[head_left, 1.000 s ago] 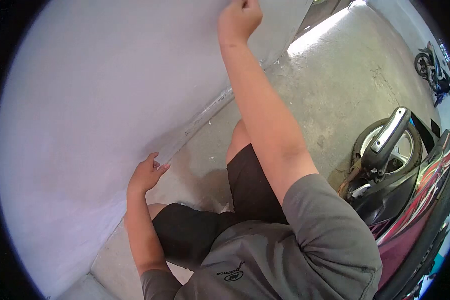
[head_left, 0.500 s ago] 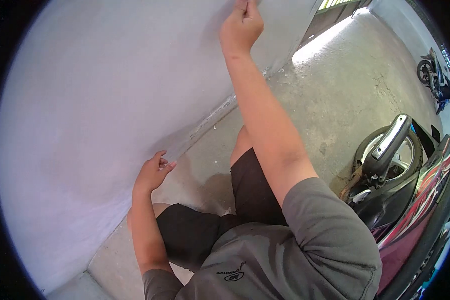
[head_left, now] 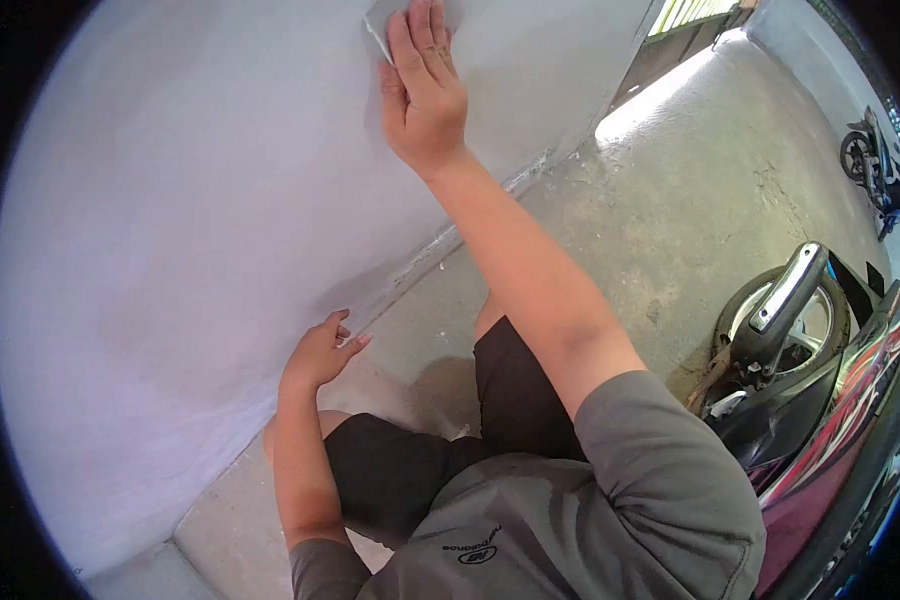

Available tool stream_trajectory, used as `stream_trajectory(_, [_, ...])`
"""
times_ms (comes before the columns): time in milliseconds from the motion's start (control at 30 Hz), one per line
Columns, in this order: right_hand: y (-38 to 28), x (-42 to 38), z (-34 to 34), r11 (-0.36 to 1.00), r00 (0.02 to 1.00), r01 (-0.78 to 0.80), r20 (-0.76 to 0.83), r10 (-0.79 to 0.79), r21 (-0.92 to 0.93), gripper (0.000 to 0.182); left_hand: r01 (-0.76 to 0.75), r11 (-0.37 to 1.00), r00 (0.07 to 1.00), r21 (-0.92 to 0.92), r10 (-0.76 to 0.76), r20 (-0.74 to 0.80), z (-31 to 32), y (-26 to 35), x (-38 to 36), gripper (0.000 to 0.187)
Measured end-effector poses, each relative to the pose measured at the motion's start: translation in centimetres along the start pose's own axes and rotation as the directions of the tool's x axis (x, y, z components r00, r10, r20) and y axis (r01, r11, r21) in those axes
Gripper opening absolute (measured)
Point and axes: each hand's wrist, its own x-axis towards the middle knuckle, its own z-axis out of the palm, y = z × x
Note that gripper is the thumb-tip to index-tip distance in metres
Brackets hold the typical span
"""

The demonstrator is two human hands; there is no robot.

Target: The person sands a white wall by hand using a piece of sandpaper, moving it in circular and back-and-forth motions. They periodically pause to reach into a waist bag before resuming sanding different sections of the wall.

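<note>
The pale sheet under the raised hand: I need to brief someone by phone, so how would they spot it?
Start at the big grey wall. High on it the right hand lies flat, fingers spread. The pale sheet peeks out at their tips, its raised edge setting it apart from the smooth wall.

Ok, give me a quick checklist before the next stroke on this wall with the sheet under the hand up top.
1. Right hand flat on the wall: ok, palm and fingers spread against it.
2. Sheet under the right hand: ok, a pale edge shows beside the fingers; what kind of sheet, cannot tell.
3. Left hand braced low on the wall: cannot tell, it is near the base but contact is unclear.
4. Room behind: not ok, a scooter stands close to the right elbow.
5. Footing on the concrete floor: cannot tell, feet are hidden.
</note>
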Motion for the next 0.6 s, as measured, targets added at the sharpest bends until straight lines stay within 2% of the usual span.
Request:
stream_trajectory(133, [2.8,0.1,-1.8,0.999,0.999,-0.006,0.052,0.003,0.047,0.04,0.026,0.999,1.0,0.023,-0.026,-0.002,-0.1,-0.1,-0.4,0.067])
stream_trajectory(167, [3.4,0.1,-1.9,0.96,0.958,-0.276,-0.061,0.279,0.049,0.041,0.031,0.999,0.999,0.03,-0.031,-0.006,-0.2,-0.1,-0.5,0.067])
stream_trajectory(200, [3.6,-0.1,-1.9,0.847,0.831,-0.525,-0.165,0.531,0.079,0.042,0.034,0.999,0.999,0.025,-0.033,-0.008,-0.2,-0.3,-0.6,0.067])
stream_trajectory(333, [2.5,-1.3,-0.7,0.88,0.856,-0.475,-0.216,0.469,0.029,0.043,0.035,0.999,0.999,0.029,-0.035,-0.01,-0.4,-1.0,-0.4,0.067])
stream_trajectory(400, [0.7,-1.4,-0.2,0.989,0.986,-0.143,-0.08,0.144,0.022,0.041,0.027,0.999,1.0,0.037,-0.027,-0.006,-0.3,-0.8,0.0,0.067])
stream_trajectory(500, [2.2,0.2,-1.2,0.986,0.984,-0.163,-0.068,0.166,0.042,0.04,0.038,0.998,0.999,0.045,-0.037,-0.02,-0.2,-0.4,0.0,0.068])
stream_trajectory(533, [2.8,1.0,-1.4,0.962,0.955,-0.273,-0.114,0.274,0.024,0.039,0.03,0.999,0.999,0.023,-0.03,0.012,-0.1,-0.4,0.0,0.073])
stream_trajectory(567, [3.0,1.6,-1.8,0.963,0.956,-0.267,-0.116,0.269,0.039,0.039,0.022,1.0,0.999,-0.002,-0.022,0.037,-0.2,-0.3,-0.1,0.078])
stream_trajectory(600, [3.3,2.0,-2.1,0.916,0.902,-0.396,-0.157,0.401,0.066,0.039,0.027,1.0,0.999,-0.005,-0.027,0.02,-0.4,-0.1,-0.2,0.078])
